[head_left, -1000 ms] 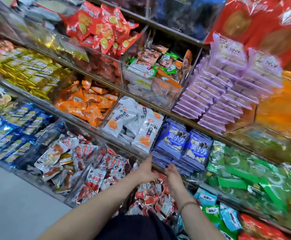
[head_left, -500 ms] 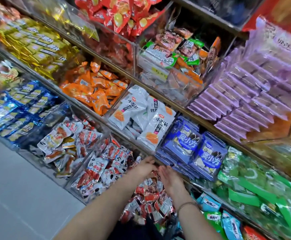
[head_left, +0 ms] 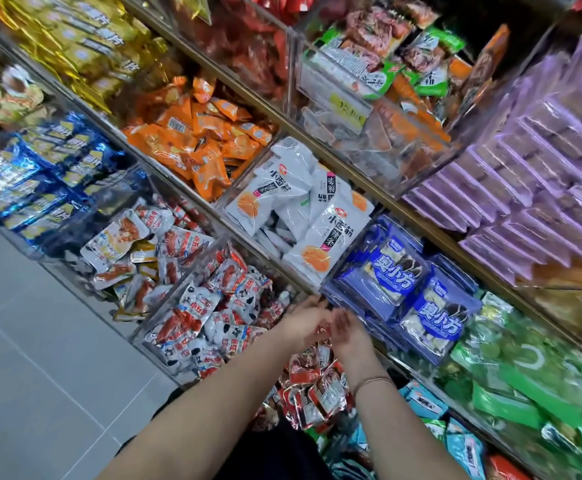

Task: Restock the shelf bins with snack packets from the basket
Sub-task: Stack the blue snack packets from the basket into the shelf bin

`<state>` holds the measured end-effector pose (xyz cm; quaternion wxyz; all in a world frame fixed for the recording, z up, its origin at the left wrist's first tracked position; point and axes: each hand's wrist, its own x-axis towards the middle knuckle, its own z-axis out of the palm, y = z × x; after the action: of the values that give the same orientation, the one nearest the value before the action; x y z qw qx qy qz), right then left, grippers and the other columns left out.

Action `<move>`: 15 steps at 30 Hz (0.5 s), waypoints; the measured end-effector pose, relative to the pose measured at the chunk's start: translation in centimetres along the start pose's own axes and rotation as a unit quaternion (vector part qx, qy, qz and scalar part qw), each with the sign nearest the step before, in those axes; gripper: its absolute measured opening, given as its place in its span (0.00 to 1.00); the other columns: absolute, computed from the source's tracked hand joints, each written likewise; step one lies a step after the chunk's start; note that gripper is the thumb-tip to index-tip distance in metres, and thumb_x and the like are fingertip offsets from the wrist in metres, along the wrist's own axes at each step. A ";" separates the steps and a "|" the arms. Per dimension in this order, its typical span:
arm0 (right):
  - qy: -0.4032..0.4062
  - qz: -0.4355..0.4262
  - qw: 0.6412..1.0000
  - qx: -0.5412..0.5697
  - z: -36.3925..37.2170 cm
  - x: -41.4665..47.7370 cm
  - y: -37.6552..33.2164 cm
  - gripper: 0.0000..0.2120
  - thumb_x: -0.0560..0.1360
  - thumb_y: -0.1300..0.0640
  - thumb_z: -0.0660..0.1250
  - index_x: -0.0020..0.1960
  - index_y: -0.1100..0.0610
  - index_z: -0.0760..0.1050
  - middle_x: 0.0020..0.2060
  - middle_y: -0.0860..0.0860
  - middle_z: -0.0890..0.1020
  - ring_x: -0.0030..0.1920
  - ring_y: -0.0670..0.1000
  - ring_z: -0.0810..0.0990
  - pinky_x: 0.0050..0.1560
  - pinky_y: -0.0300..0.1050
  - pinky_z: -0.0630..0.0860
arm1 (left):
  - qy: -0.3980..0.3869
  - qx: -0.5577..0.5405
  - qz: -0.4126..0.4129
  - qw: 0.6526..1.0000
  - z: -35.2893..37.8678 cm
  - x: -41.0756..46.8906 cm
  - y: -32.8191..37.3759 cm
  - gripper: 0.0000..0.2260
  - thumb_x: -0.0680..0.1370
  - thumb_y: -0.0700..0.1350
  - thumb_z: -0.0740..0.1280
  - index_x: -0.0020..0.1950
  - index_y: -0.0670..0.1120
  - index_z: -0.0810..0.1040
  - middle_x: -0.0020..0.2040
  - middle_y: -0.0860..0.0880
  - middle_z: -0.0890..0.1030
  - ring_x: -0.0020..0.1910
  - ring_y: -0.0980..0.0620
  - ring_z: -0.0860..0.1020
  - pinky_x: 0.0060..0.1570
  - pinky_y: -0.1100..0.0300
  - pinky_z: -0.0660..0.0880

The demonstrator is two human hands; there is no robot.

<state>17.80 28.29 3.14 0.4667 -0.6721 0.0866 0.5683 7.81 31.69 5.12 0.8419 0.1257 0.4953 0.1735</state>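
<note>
My left hand [head_left: 301, 322] and my right hand [head_left: 350, 329] are side by side over a low shelf bin, at its far end. The bin holds a heap of small red-and-dark snack packets [head_left: 317, 393]. Both hands are blurred, with fingers stretched out against the pile. A bit of red packet shows between the palms, but neither hand clearly grips one. My right wrist wears a thin bracelet [head_left: 372, 381]. No basket is in view.
Clear bins line the tilted shelves: red-and-white packets [head_left: 213, 317] left of my hands, blue packs [head_left: 397, 275] and white packs [head_left: 303, 209] above, green packets [head_left: 525, 375] to the right, purple packs [head_left: 525, 161] higher up. Grey floor tiles [head_left: 40, 375] lie at the left.
The view has swung lower and closer to the shelves. My hands have drawn closer together over the red packets, from spread apart to nearly touching.
</note>
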 end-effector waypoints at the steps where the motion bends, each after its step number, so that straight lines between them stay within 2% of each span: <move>1: 0.016 0.013 0.999 0.034 0.1 0.0 -0.1 0.12 0.83 0.60 0.53 0.43 0.55 0.70 0.38 0.48 0.74 0.24 0.39 0.78 0.32 0.30 0.76 | 0.001 -0.002 -0.009 1.000 0.3 0.1 0.1 0.30 0.74 0.27 0.62 0.74 0.44 0.61 0.65 0.45 0.74 0.61 0.49 0.75 0.56 0.53 0.76; 2: 0.026 0.023 0.998 0.049 -0.1 0.4 0.0 0.11 0.82 0.60 0.54 0.43 0.57 0.71 0.36 0.49 0.75 0.23 0.40 0.78 0.29 0.31 0.75 | -0.001 -0.002 -0.018 1.000 0.7 0.3 0.2 0.25 0.74 0.30 0.63 0.69 0.44 0.65 0.53 0.45 0.79 0.52 0.51 0.78 0.52 0.55 0.77; 3: 0.030 0.024 0.997 0.066 0.0 0.3 -0.2 0.10 0.82 0.60 0.55 0.44 0.58 0.72 0.34 0.50 0.76 0.23 0.41 0.78 0.28 0.31 0.76 | -0.002 0.009 -0.024 1.000 1.1 0.5 0.5 0.17 0.74 0.33 0.63 0.61 0.44 0.70 0.41 0.48 0.79 0.42 0.54 0.78 0.46 0.57 0.77; 4: 0.033 0.027 0.995 0.089 -0.1 0.5 -0.1 0.09 0.81 0.61 0.56 0.47 0.61 0.73 0.35 0.52 0.77 0.26 0.43 0.80 0.31 0.33 0.78 | 0.002 0.023 -0.031 0.999 1.5 0.6 0.8 0.07 0.75 0.36 0.64 0.52 0.44 0.73 0.34 0.50 0.75 0.35 0.55 0.75 0.41 0.58 0.76; 5: 0.035 0.032 0.992 0.120 0.0 0.5 -0.1 0.08 0.81 0.62 0.58 0.51 0.64 0.74 0.37 0.56 0.79 0.30 0.46 0.82 0.37 0.36 0.80 | 0.006 0.032 -0.039 0.999 1.9 0.3 1.2 0.01 0.75 0.40 0.64 0.45 0.45 0.73 0.32 0.50 0.73 0.32 0.54 0.73 0.39 0.59 0.73; 7: 0.042 0.051 0.985 0.159 -0.1 0.6 -0.3 0.12 0.80 0.62 0.59 0.60 0.69 0.72 0.47 0.61 0.80 0.46 0.53 0.83 0.51 0.41 0.80 | 0.006 0.035 -0.045 0.998 2.4 0.2 1.7 0.03 0.75 0.44 0.64 0.46 0.45 0.73 0.34 0.50 0.71 0.32 0.53 0.70 0.37 0.60 0.70; 8: 0.039 0.055 0.984 0.164 0.0 0.4 -0.4 0.13 0.81 0.62 0.59 0.60 0.69 0.72 0.51 0.62 0.79 0.52 0.54 0.81 0.54 0.42 0.79 | 0.009 0.033 -0.043 0.998 2.6 0.3 1.7 0.05 0.75 0.45 0.64 0.47 0.44 0.73 0.35 0.49 0.71 0.33 0.52 0.70 0.36 0.60 0.70; 9: 0.029 0.058 0.984 0.165 0.0 0.0 -0.4 0.12 0.81 0.62 0.58 0.59 0.68 0.72 0.52 0.61 0.78 0.52 0.54 0.81 0.52 0.41 0.80 | 0.016 0.033 -0.043 0.998 2.7 0.2 1.7 0.05 0.74 0.45 0.64 0.46 0.44 0.73 0.36 0.49 0.71 0.33 0.52 0.70 0.36 0.60 0.70; 11: -0.004 0.069 0.984 0.167 0.2 -1.2 -0.4 0.09 0.81 0.63 0.57 0.56 0.67 0.72 0.48 0.59 0.78 0.47 0.52 0.80 0.44 0.38 0.81 | 0.026 0.037 -0.045 0.998 3.0 0.1 1.6 0.03 0.73 0.44 0.63 0.41 0.45 0.72 0.36 0.48 0.71 0.35 0.50 0.70 0.39 0.59 0.69; 13: -0.031 0.077 0.981 0.177 -0.7 -2.6 0.0 0.09 0.80 0.68 0.55 0.55 0.70 0.71 0.50 0.63 0.78 0.52 0.55 0.79 0.57 0.44 0.78 | 0.048 0.072 -0.041 0.995 3.3 0.1 1.4 0.04 0.72 0.41 0.62 0.37 0.46 0.70 0.38 0.47 0.71 0.42 0.47 0.70 0.45 0.58 0.68; 14: -0.043 0.077 0.979 0.185 -1.4 -3.6 0.1 0.09 0.78 0.71 0.54 0.52 0.71 0.71 0.51 0.64 0.77 0.54 0.57 0.78 0.60 0.48 0.76 | 0.061 0.092 -0.038 0.993 3.6 -0.2 1.4 0.04 0.71 0.40 0.62 0.37 0.45 0.69 0.40 0.46 0.71 0.45 0.46 0.69 0.47 0.56 0.66; 15: -0.052 0.073 0.976 0.200 -2.2 -4.8 0.2 0.10 0.76 0.74 0.53 0.51 0.69 0.71 0.51 0.65 0.77 0.54 0.58 0.78 0.59 0.50 0.76 | 0.068 0.102 -0.031 0.992 3.7 -0.3 1.5 0.03 0.71 0.39 0.61 0.38 0.45 0.69 0.43 0.45 0.71 0.47 0.46 0.69 0.48 0.55 0.66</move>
<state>17.57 24.59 6.91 0.5529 -0.5269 0.2227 0.6059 10.69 32.75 7.69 0.7938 0.1833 0.5705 0.1040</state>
